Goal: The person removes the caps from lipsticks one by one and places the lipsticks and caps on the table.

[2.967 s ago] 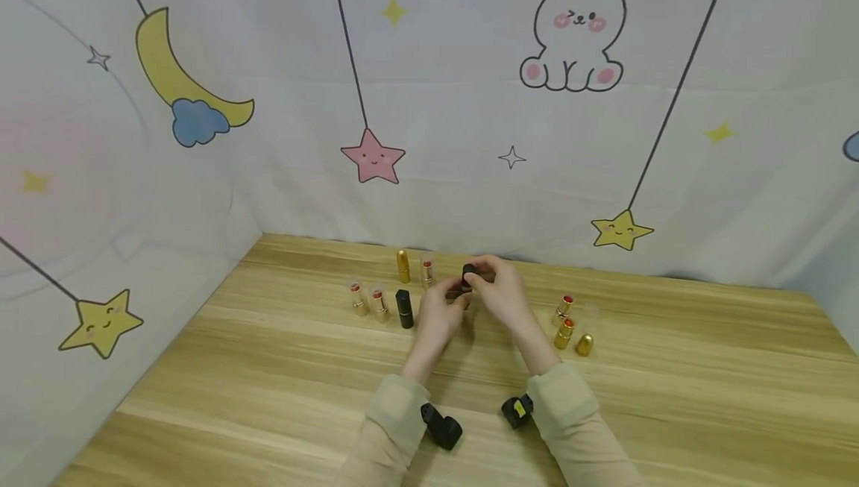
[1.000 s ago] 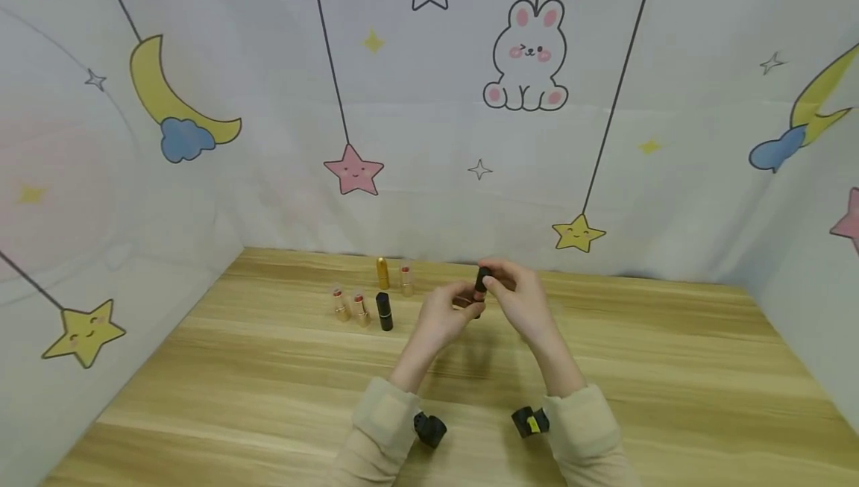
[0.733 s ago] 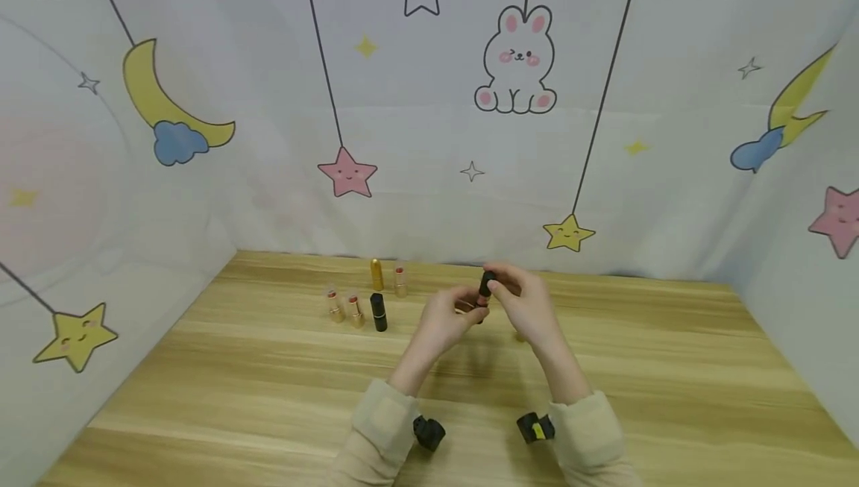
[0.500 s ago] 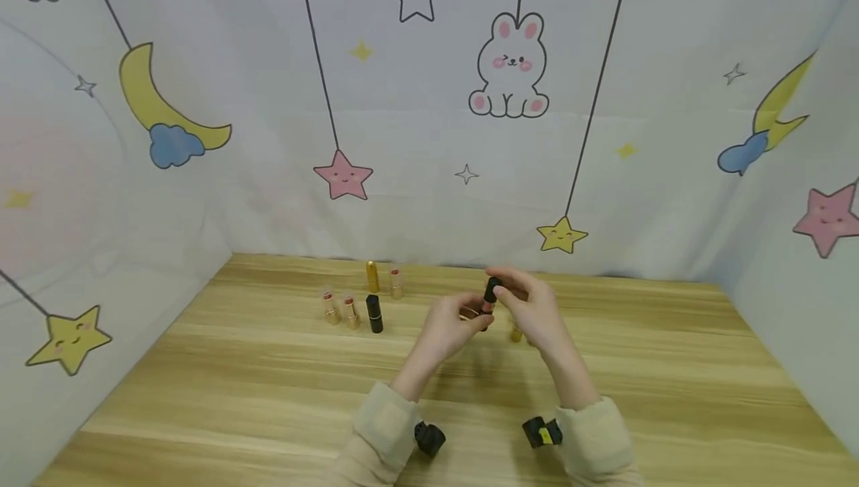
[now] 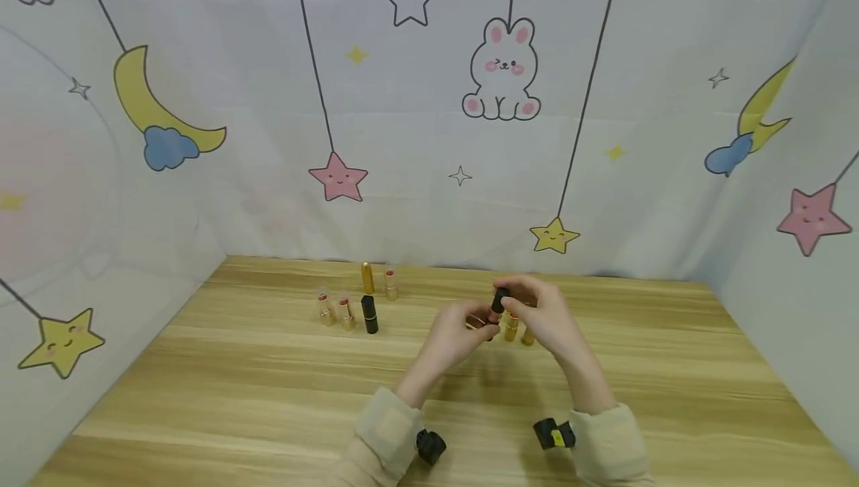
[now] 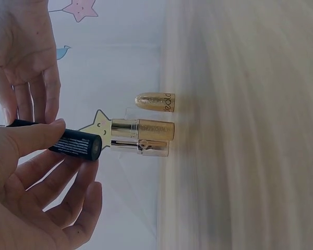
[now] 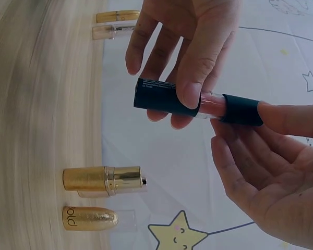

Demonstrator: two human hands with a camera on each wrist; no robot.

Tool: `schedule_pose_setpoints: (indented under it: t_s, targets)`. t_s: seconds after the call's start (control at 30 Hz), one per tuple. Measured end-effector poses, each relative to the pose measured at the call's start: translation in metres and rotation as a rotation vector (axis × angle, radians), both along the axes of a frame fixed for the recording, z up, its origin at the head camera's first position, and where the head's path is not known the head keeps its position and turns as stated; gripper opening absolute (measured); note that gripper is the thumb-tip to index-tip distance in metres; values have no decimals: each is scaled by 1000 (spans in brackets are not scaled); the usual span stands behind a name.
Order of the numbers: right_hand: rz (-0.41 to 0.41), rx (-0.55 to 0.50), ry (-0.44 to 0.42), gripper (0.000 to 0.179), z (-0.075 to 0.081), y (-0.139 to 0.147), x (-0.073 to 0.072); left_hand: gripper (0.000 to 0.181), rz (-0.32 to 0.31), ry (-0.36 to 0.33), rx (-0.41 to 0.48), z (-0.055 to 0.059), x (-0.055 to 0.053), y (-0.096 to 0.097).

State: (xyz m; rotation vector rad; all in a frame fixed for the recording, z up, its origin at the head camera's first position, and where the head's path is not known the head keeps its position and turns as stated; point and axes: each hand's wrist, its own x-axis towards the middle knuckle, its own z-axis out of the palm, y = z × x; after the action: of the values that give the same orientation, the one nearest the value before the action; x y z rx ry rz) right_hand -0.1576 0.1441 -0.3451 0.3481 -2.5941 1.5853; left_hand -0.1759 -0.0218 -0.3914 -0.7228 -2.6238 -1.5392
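Note:
A black lipstick [image 5: 496,306] with a clear pink middle band is held upright between my hands above the table. My left hand [image 5: 452,334] grips its black base [image 7: 164,96] with thumb and fingers, the other fingers loosely bent. With thumb and fingertips, my right hand [image 5: 546,315] pinches the black upper end [image 7: 242,110]. Just behind the hands stand an uncapped gold lipstick [image 7: 91,178] and a gold bullet-shaped cap [image 7: 88,219]. Another lipstick [image 6: 154,150] with a clear cover stands behind the gold one, partly hidden.
On the left of the wooden table [image 5: 268,397] stand a black lipstick [image 5: 370,315], a gold bullet-shaped one [image 5: 367,278] and several clear-capped lipsticks [image 5: 345,313]. A white cloth [image 5: 416,226] with cartoon prints hangs behind. Black wrist cameras [image 5: 430,446] sit at both cuffs.
Both hands have moved right with the lipstick, close to the gold lipstick on the right. The pink band now shows between the fingers. The head view has turned right.

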Motion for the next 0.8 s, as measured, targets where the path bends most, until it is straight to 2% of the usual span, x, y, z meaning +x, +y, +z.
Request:
schedule_pose_setpoints:
  t_s: [0.2, 0.8]
  targets:
    - [3, 11, -15, 33, 1, 5, 5, 16, 2, -35, -21, -2, 2, 2]
    - [-31, 67, 24, 27, -1, 24, 10, 14, -58, -42, -23, -11, 5, 13]
